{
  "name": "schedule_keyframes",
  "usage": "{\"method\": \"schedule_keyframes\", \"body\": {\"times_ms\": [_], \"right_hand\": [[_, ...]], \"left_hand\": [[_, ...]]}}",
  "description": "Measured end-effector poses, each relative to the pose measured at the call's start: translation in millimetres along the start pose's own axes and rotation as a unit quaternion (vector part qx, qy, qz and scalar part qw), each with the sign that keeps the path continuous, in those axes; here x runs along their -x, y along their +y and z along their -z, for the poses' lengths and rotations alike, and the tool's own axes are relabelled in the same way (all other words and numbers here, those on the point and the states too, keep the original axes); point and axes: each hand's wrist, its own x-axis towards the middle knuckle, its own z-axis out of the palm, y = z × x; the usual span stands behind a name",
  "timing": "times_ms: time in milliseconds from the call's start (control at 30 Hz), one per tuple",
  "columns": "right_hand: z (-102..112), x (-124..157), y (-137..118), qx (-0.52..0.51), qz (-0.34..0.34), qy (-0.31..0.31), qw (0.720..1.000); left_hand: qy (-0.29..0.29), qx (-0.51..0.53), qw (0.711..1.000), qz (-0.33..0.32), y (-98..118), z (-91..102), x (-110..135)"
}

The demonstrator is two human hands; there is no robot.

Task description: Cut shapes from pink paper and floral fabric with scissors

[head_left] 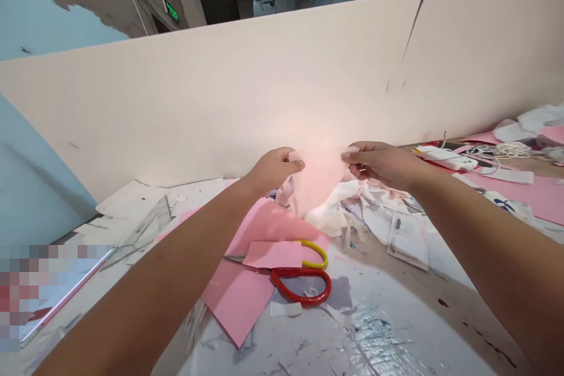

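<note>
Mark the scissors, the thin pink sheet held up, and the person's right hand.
Scissors (304, 272): head view, on the red grip.
Thin pink sheet (318, 179): head view, on its middle.
Right hand (381, 164): head view, on the back of the hand.

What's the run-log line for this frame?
left hand: pinches pale pink sheet | right hand: pinches same sheet | below: scissors on pink paper

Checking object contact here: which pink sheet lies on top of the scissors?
The small rectangular pink sheet covers the middle of the scissors; the larger pink sheet lies beneath them.
</note>
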Motion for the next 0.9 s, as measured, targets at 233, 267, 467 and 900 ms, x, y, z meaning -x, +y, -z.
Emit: {"method": "schedule_keyframes", "body": {"times_ms": [233,267,467,900], "right_hand": [[-17,0,-3,-0.026,0.007,-0.039,0.999],[-21,2,-5,-0.060,0.016,-0.051,0.997],[-49,11,-13,-0.247,0.018,-0.134,0.959],[-88,45,-31,-0.078,-0.049,-0.364,0.927]], "left_hand": [[0.064,0.108,0.992,-0.003,5,23.4,19],[0.061,0.120,0.991,-0.005,7,25.0,22],[0.113,0.128,0.985,0.006,13,31.3,51],[0.047,0.045,0.991,0.115,21,57.4,140]]}}
